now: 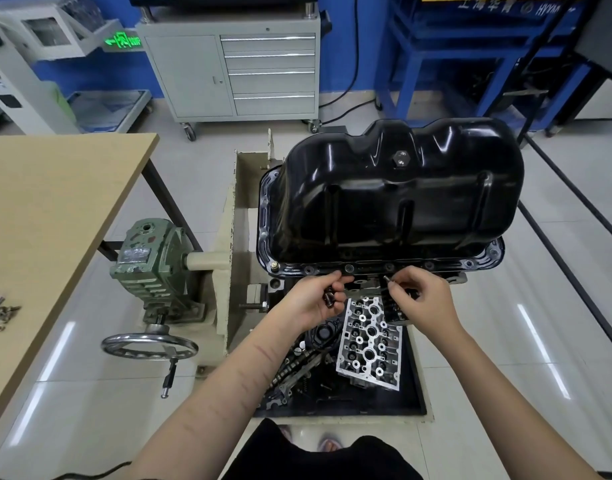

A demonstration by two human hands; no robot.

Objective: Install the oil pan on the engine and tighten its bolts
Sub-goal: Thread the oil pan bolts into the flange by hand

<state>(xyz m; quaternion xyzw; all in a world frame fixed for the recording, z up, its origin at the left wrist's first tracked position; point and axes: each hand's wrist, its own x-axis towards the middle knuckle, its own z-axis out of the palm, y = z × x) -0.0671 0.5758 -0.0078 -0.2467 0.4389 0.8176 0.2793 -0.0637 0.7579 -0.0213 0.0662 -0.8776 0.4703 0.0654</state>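
At the oil pan [394, 199] near flange, my right hand [422, 299] pinches a bolt [387, 279]; my left hand [311, 299] grips spares. I should start it straight by finger.

We see a pale tiled floor [557, 306] (glossy with reflections), a grey drawer cabinet [235, 71], a wooden table [48, 209] and blue walls [342, 46].

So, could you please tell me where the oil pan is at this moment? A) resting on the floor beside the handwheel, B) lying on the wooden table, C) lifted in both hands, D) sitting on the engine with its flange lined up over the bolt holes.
D: the black oil pan sits on the engine, while the left hand and right hand hold bolts at its near flange.
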